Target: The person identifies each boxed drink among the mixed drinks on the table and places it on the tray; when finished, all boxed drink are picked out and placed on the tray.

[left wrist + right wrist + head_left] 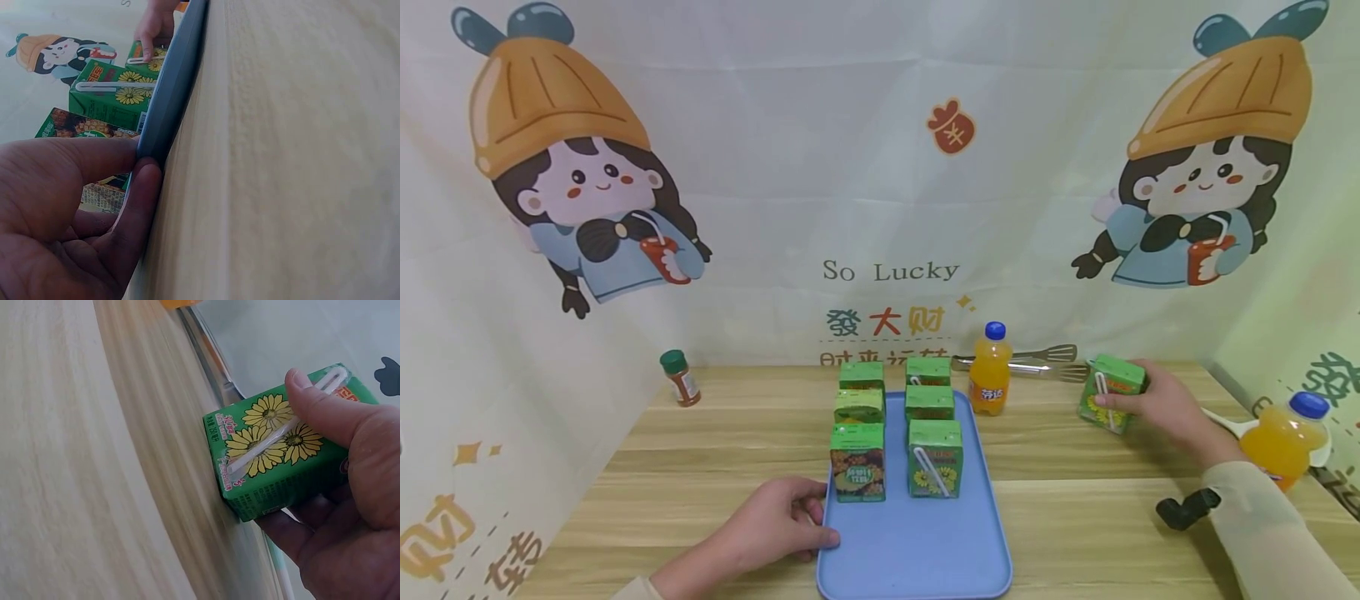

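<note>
A blue tray [925, 546] lies on the table with two rows of green drink cartons on its far part. The front left carton [858, 467] shows a fruit picture; the front right carton [935, 462] has yellow flowers and a straw. My left hand [778, 521] pinches the tray's left edge between thumb and fingers, seen close up in the left wrist view. To the right of the tray, my right hand [1157, 408] grips another flower-printed drink carton [269, 447], thumb across the straw side. That carton is tilted; whether it touches the table I cannot tell.
An orange drink bottle [990, 375] stands behind the tray's right corner, near metal utensils [1045, 367] along the wall. A second orange bottle [1288, 442] and a white object [1225, 423] are by my right forearm. A green-capped spice jar [681, 382] stands far left.
</note>
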A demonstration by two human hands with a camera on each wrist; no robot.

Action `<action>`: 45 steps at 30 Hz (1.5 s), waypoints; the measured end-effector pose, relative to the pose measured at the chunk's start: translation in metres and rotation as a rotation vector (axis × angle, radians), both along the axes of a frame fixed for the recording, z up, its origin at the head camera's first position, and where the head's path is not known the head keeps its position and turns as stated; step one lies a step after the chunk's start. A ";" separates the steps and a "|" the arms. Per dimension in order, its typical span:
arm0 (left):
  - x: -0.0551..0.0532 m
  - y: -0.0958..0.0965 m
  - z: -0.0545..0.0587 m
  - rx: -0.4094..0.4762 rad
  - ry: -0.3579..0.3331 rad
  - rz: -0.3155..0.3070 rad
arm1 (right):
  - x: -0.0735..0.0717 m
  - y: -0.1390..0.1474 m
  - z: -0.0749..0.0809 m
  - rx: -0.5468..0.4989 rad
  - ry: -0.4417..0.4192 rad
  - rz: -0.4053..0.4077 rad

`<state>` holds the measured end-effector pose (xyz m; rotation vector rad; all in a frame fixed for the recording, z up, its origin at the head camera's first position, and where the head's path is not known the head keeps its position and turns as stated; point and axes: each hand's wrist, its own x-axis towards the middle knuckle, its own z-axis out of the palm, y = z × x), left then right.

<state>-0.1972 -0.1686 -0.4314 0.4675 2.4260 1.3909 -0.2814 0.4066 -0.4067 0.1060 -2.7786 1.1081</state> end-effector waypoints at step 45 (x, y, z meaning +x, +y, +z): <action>0.001 0.001 0.000 0.008 -0.002 0.005 | 0.025 -0.098 0.034 -0.180 -0.061 0.417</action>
